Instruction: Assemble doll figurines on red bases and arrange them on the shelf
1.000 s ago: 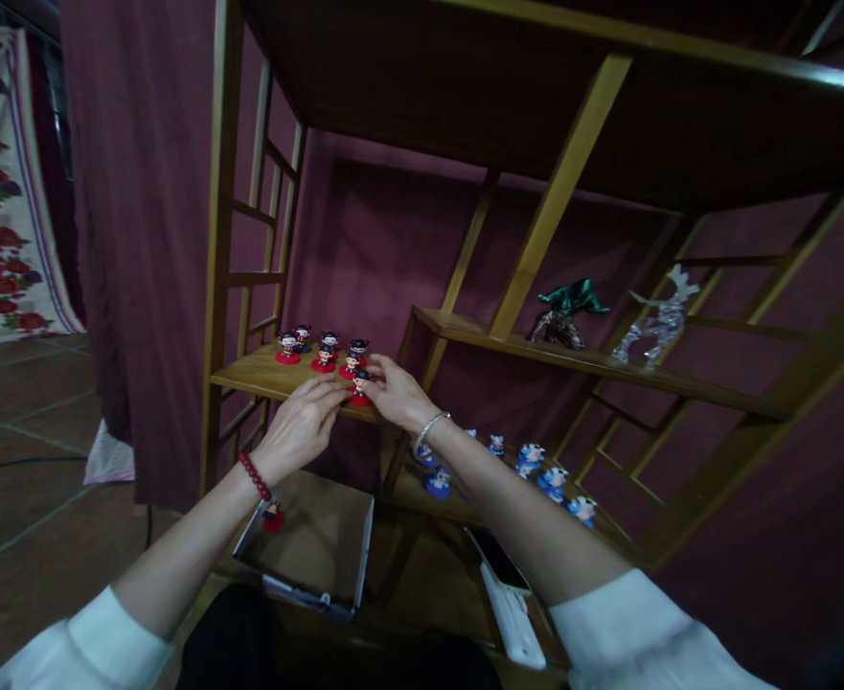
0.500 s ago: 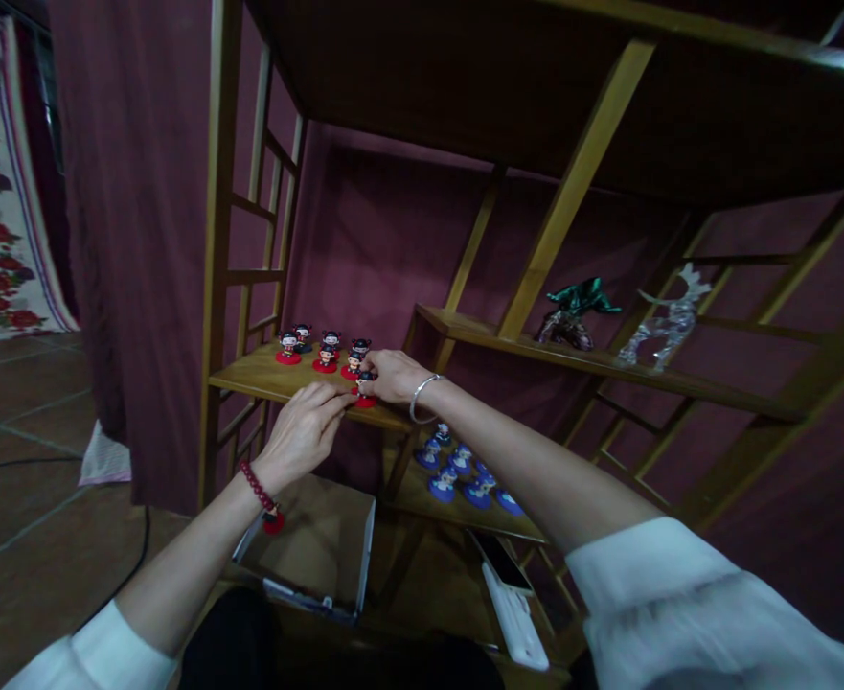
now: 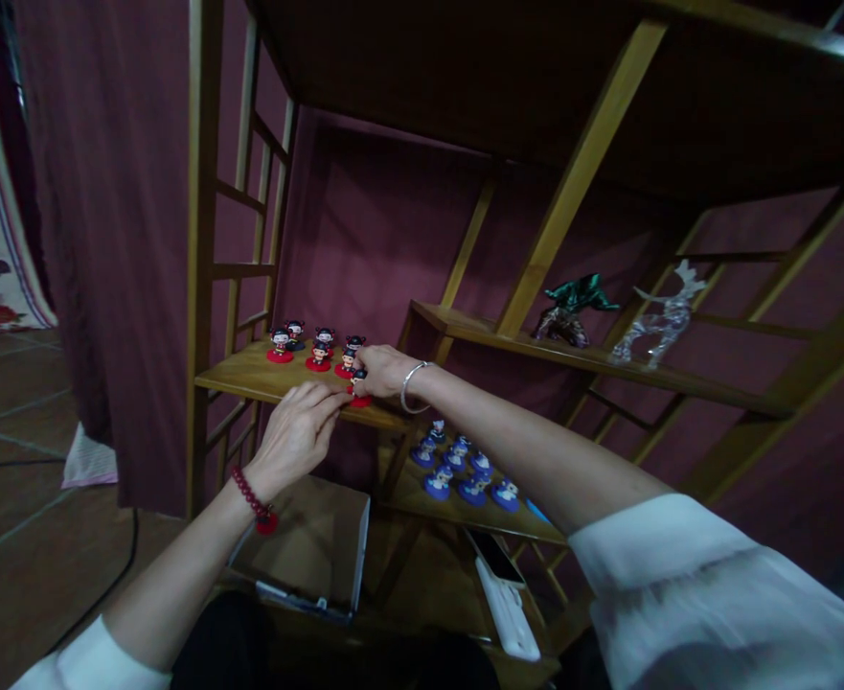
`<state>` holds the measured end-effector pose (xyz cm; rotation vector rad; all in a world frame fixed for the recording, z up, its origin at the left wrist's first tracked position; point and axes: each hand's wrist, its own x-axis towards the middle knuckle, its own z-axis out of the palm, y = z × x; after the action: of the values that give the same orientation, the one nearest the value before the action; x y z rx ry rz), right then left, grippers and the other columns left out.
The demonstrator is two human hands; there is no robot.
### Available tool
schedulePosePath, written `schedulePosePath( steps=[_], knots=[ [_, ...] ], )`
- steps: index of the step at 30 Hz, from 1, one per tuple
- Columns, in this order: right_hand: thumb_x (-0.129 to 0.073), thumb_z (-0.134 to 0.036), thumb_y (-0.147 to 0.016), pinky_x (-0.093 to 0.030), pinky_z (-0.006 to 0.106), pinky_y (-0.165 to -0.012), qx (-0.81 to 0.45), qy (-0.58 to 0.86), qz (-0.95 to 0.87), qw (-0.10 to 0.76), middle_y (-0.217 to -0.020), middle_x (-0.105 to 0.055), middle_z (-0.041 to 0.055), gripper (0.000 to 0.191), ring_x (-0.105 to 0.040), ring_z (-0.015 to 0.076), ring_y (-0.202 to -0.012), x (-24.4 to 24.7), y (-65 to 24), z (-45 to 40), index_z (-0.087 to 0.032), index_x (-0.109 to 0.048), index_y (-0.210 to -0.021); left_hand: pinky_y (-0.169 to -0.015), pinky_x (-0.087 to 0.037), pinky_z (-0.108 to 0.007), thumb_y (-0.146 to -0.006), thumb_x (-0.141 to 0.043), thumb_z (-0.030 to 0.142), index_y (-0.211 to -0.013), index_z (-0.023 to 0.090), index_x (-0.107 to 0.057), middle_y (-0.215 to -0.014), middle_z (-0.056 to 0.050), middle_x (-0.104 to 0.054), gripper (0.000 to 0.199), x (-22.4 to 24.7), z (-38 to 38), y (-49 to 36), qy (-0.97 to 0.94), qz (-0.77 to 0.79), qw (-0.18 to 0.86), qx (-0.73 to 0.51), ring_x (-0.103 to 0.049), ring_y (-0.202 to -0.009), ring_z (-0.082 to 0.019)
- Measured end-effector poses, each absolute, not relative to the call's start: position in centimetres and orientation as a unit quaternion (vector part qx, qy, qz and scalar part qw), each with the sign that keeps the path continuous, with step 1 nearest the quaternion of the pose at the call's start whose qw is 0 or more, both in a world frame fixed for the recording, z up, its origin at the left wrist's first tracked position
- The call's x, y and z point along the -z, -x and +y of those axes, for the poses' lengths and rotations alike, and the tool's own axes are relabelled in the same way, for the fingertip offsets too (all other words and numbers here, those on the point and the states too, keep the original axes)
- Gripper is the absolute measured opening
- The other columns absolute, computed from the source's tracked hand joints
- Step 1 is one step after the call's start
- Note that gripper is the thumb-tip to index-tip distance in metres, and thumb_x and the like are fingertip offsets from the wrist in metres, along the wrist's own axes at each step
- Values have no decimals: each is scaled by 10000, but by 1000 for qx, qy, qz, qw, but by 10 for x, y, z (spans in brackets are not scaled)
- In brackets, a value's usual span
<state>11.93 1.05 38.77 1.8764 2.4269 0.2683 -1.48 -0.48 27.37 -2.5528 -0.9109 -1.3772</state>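
Several small black-haired figurines on red bases stand on the upper left wooden shelf (image 3: pixel 249 374), one of them (image 3: pixel 319 356) near its middle. At the shelf's front edge, my right hand (image 3: pixel 384 372) has its fingers closed on the head of the front figurine (image 3: pixel 358 386). The fingertips of my left hand (image 3: pixel 303 426) are pressed together at the red base of that same figurine, from its left side. Behind my right hand's fingers, two more figurines are partly covered.
Below, an open cardboard box (image 3: pixel 313 546) lies left of a phone (image 3: pixel 497 556) and a white object (image 3: pixel 508 613). Several blue-based figurines (image 3: pixel 437 482) fill a lower shelf. A green ornament (image 3: pixel 580 297) and a clear deer figure (image 3: pixel 658 321) stand at right.
The view has shifted slightly, so the shelf and the curtain sit further left. Both hands keep nearly the same place at the front figurine.
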Motion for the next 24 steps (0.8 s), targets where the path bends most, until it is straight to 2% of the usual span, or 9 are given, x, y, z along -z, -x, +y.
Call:
schedulePosePath(
  steps=[7,12,19,24],
  knots=[
    [-674,-303,-619,-414,240,-602,-61,-616,785,29,-845,-647,101,300,-594,208,-770,-391,-119,11,-115,-650,-851,-829,-389,-349,-827,-392,151,-1096,222,-556,-1054,-55,-570,324,-271,-2,14,833,-307,59,457,-475,-975,-199],
    [-638,-326,-640,-387,203,-583,-66,-616,781,77,-875,-640,76,329,-573,159,-765,-394,-119,11,-123,-635,-898,-834,-395,-354,-835,-386,159,-1102,225,-549,-1049,-52,-571,320,-270,-1,14,831,-311,74,456,-477,-982,-196],
    [-608,-376,-651,-342,193,-525,-57,-604,790,86,-800,-626,43,329,-527,119,-669,-393,-124,17,-122,-638,-858,-820,-401,-355,-840,-377,166,-1084,223,-559,-1049,-48,-579,310,-270,1,12,831,-310,86,453,-483,-981,-199],
    [-602,-349,-643,-323,192,-494,-56,-601,793,81,-805,-632,45,326,-527,117,-659,-392,-125,18,-123,-635,-876,-814,-397,-352,-838,-377,170,-1073,216,-564,-1052,-48,-578,303,-270,1,11,830,-323,87,446,-485,-974,-198]
  ],
)
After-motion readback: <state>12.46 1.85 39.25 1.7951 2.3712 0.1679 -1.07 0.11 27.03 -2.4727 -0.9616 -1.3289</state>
